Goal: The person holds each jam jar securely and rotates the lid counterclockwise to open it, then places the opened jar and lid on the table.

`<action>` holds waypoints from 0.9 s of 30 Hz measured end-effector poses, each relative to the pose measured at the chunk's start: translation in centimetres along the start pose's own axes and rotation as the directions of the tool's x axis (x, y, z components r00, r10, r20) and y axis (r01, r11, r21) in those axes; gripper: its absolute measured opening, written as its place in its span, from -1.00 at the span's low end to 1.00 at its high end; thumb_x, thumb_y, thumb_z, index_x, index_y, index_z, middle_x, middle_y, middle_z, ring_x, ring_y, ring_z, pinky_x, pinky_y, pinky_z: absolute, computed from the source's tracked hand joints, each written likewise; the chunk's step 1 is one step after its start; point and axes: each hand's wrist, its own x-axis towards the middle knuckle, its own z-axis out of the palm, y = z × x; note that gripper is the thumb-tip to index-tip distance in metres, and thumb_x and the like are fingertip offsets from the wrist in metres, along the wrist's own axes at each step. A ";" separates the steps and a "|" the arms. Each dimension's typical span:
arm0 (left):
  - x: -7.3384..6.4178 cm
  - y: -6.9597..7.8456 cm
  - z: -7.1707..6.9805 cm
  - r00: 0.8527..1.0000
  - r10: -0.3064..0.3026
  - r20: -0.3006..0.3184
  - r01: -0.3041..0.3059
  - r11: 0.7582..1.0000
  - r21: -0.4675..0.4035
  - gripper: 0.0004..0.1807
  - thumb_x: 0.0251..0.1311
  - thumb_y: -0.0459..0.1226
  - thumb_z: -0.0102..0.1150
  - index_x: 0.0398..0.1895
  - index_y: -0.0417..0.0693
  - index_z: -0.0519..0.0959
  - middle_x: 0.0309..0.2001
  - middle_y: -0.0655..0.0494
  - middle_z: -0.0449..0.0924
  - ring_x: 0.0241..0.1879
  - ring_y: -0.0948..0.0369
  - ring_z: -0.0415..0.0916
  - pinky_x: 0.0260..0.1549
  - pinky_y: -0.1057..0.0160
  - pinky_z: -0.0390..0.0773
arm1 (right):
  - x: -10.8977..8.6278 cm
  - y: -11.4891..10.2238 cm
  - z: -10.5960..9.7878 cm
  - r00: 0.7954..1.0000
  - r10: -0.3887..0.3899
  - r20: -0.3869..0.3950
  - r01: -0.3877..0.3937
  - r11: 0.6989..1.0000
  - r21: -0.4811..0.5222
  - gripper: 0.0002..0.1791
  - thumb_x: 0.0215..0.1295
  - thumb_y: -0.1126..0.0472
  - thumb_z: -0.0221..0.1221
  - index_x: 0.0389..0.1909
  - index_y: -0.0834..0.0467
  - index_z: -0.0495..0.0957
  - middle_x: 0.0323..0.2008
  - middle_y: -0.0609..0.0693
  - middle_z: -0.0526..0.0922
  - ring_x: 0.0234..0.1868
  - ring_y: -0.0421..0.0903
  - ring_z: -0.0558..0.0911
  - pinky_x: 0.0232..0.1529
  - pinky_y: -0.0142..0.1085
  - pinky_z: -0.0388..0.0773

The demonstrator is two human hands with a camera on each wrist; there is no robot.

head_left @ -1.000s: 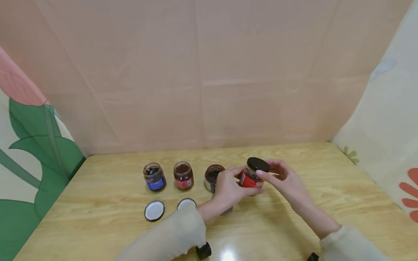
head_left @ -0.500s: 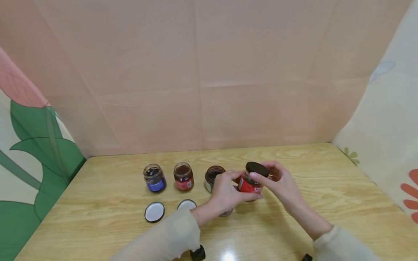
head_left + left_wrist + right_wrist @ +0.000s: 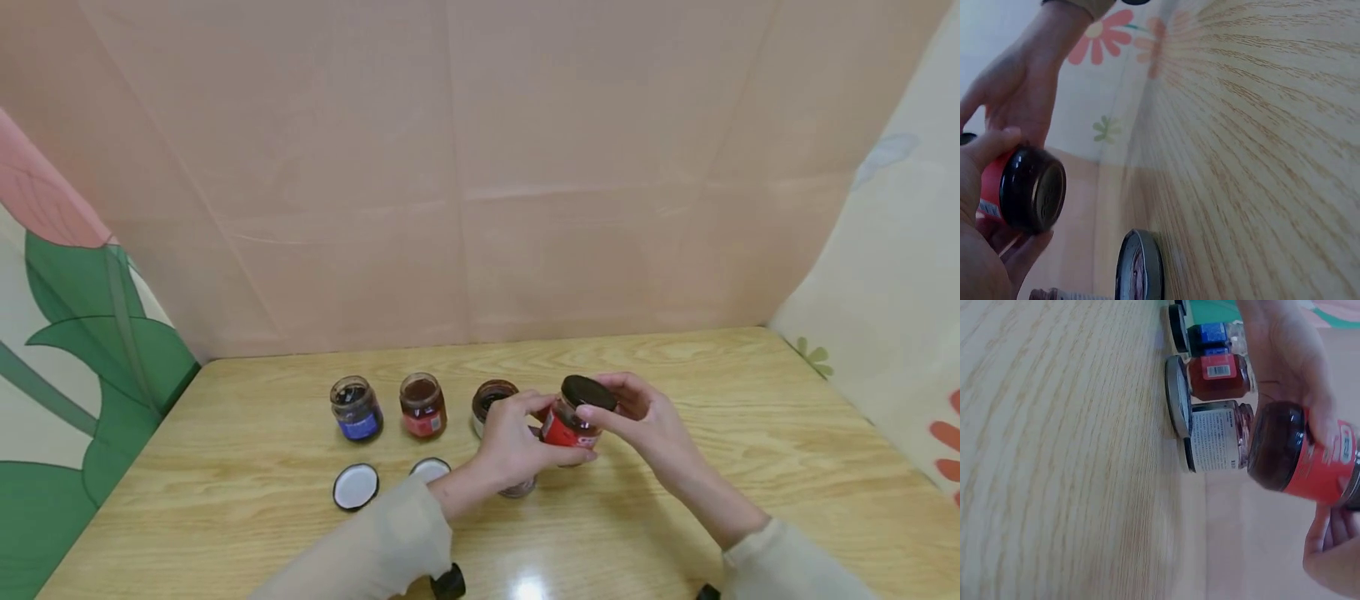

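Observation:
In the head view my left hand [image 3: 517, 442] grips a glass jar [image 3: 567, 428] with a red label, raised above the table and slightly tilted. Its black lid [image 3: 588, 400] sits on top. My right hand [image 3: 652, 429] holds the lid's edge between thumb and fingers. The left wrist view shows the jar's dark glass base [image 3: 1047, 197] with no table beneath it. Left of the hands stand an open jar with a blue label [image 3: 358, 410], an open jar with a pink-red label [image 3: 422, 406] and an open pale-labelled jar [image 3: 1216, 437], partly hidden by my left hand.
Upturned lids lie on the wooden table [image 3: 225, 517] in front of the open jars: one at left [image 3: 356, 487], one partly behind my left sleeve [image 3: 431, 469], and another [image 3: 519, 489] beneath my left wrist. A pinkish backdrop [image 3: 465, 167] hangs behind the table.
Both hands and the held red-labelled jar have shifted slightly left and down. The lid is still on that jar, and the open jars and loose lids have stayed in place.

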 end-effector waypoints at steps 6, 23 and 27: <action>-0.1 -0.3 -1.0 0.992 -0.001 0.127 0.011 0.997 -0.075 -0.51 -0.19 -0.13 0.55 -0.08 0.05 0.67 -0.20 0.31 0.63 -0.21 0.42 0.43 -0.36 0.43 0.61 | -0.1 0.3 -0.8 0.979 -0.125 0.163 0.107 0.988 0.114 -0.54 0.30 0.37 0.11 0.23 0.21 0.39 0.05 -0.15 0.60 0.03 -0.21 0.59 0.00 -0.41 0.52; -0.4 0.4 -1.0 0.996 0.014 0.083 -0.009 0.998 -0.057 -0.52 -0.19 -0.14 0.55 -0.09 0.04 0.66 -0.19 0.28 0.60 -0.23 0.42 0.43 -0.32 0.45 0.59 | -0.2 -0.7 1.8 0.996 -0.067 -0.052 0.060 0.989 -0.134 -0.43 0.22 0.18 0.28 0.21 0.16 0.31 0.07 0.02 0.50 -0.02 -0.29 0.50 -0.02 -0.44 0.42; -0.4 0.7 -0.7 0.998 -0.018 0.067 0.024 0.996 -0.091 -0.49 -0.20 -0.17 0.55 -0.07 0.02 0.66 -0.20 0.28 0.59 -0.24 0.40 0.43 -0.33 0.44 0.60 | -0.1 -1.2 2.3 0.989 0.024 -0.144 -0.043 0.991 -0.125 -0.48 0.16 0.10 0.33 0.03 0.20 0.33 -0.09 0.04 0.52 -0.10 -0.21 0.51 -0.09 -0.35 0.43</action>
